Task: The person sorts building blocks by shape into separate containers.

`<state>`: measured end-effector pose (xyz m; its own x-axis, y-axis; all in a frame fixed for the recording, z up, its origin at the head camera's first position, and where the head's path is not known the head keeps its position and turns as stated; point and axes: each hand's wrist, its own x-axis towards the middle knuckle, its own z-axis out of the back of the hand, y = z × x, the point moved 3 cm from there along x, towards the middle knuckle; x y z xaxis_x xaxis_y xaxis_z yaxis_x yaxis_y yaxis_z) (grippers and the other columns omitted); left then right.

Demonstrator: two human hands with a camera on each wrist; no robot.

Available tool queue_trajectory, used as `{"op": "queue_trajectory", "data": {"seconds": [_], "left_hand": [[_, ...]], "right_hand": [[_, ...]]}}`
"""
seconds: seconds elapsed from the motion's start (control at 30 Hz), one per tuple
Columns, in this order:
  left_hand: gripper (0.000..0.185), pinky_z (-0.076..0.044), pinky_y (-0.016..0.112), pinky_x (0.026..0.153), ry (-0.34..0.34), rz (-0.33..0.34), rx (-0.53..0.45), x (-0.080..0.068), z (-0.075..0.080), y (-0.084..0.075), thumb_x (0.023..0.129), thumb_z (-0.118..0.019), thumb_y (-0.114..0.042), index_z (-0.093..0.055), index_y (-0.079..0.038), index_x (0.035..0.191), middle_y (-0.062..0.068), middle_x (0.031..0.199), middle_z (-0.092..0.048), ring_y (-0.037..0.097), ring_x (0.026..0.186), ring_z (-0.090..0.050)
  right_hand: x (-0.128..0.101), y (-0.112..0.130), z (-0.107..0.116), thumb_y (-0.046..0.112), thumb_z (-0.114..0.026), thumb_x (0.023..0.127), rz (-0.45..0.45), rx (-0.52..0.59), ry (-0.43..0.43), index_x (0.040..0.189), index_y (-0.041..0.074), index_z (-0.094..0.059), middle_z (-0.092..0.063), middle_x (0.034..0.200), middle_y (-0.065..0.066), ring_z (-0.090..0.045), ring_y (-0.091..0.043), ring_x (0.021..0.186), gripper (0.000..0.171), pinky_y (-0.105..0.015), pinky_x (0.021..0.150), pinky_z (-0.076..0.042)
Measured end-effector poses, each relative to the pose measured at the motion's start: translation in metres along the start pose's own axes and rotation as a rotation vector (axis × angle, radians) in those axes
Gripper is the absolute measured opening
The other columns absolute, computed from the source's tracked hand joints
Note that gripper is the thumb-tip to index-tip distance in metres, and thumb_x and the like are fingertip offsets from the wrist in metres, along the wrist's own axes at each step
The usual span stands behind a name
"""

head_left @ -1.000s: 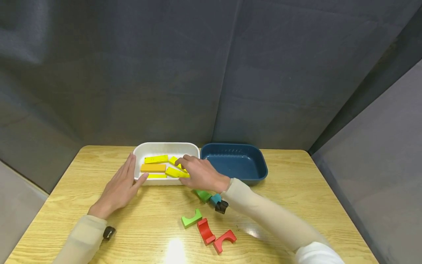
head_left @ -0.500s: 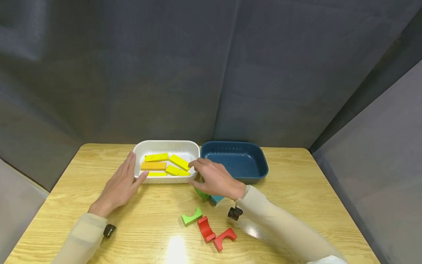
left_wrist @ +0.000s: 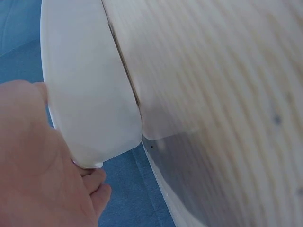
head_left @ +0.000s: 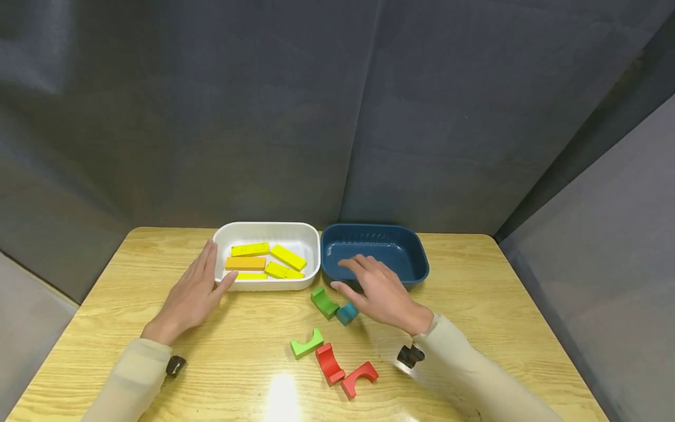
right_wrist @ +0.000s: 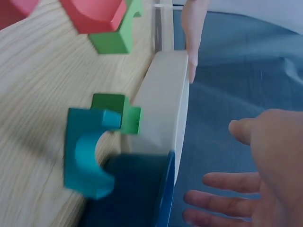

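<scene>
Sorting looks like what's going on — flat bars in the white tray [head_left: 311, 243], arch-shaped blocks loose on the wooden table [head_left: 501, 305]. Right hand [head_left: 382, 290] hovers low over the near rim of the blue tray [head_left: 419, 261], fingers spread and relaxed, holding nothing; the right wrist view shows the same open palm. Closest to it is the teal arch block [head_left: 346, 313], just beside the thumb and touching the dark green arch block [head_left: 324, 302], both sitting on the table right in front of the gap between the two trays. My read is that it's between picks: one piece is done and the next grab hasn't started. Next move probably calls for dropping the fingers onto the teal arch and pinching it by its flat sides — without knocking the green one leaning against it. Left hand [head_left: 192, 293] lies flat on the table with straight fingers, fingertips and thumb against the white tray's left wall, as if steadying it. Count time: five bars in the white tray, four yellow and one orange bar [head_left: 245, 264]. Five arches on the table — one teal, one dark green, one light green arch block [head_left: 306, 346], and two red arch blocks [head_left: 343, 372] nearest the person. Two trays, and the blue one has no blocks in it.
</scene>
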<state>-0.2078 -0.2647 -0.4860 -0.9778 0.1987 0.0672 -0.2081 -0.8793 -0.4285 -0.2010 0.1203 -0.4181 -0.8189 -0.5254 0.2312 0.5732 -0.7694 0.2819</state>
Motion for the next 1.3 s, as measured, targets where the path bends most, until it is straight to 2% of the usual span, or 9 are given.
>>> {"op": "queue_trajectory", "data": {"seconds": [0.3,0.6,1.0,1.3], "left_hand": [[0.097,-0.018,0.066,0.129,0.004,0.001,-0.005,0.000,0.000,0.000,0.111,-0.037,-0.064,0.006,-0.002,0.170,0.010,0.179,0.013,0.044,0.164,-0.007],[0.096,-0.015,0.066,0.130,0.016,0.001,-0.016,0.000,0.002,-0.001,0.112,-0.037,-0.063,0.008,-0.002,0.170,0.010,0.179,0.015,0.044,0.165,-0.005],[0.095,-0.015,0.064,0.130,0.009,-0.011,-0.008,0.002,0.003,-0.001,0.112,-0.036,-0.063,0.008,-0.001,0.170,0.010,0.179,0.015,0.043,0.165,-0.004],[0.095,-0.016,0.065,0.130,0.014,-0.001,-0.005,0.000,0.002,-0.001,0.112,-0.041,-0.059,0.008,-0.002,0.170,0.009,0.179,0.015,0.044,0.165,-0.005]], "right_hand": [[-0.029,-0.032,0.011,0.049,-0.063,0.108,-0.071,-0.004,-0.082,0.146,0.007,-0.064,-0.066,0.139,-0.012,-0.062,-0.034,0.127,0.057,-0.056,0.110,-0.050],[-0.050,-0.067,0.017,0.045,-0.064,0.108,-0.156,0.003,-0.115,0.154,0.003,-0.054,-0.055,0.153,-0.019,-0.050,-0.042,0.142,0.063,-0.064,0.117,-0.040],[-0.058,-0.107,0.024,0.042,-0.062,0.110,-0.227,0.013,-0.114,0.161,-0.001,-0.043,-0.044,0.162,-0.027,-0.041,-0.048,0.149,0.069,-0.069,0.121,-0.032],[-0.058,-0.133,0.020,0.048,-0.055,0.112,-0.294,0.021,-0.096,0.162,-0.001,-0.041,-0.039,0.165,-0.028,-0.037,-0.049,0.151,0.071,-0.070,0.122,-0.029]]}}
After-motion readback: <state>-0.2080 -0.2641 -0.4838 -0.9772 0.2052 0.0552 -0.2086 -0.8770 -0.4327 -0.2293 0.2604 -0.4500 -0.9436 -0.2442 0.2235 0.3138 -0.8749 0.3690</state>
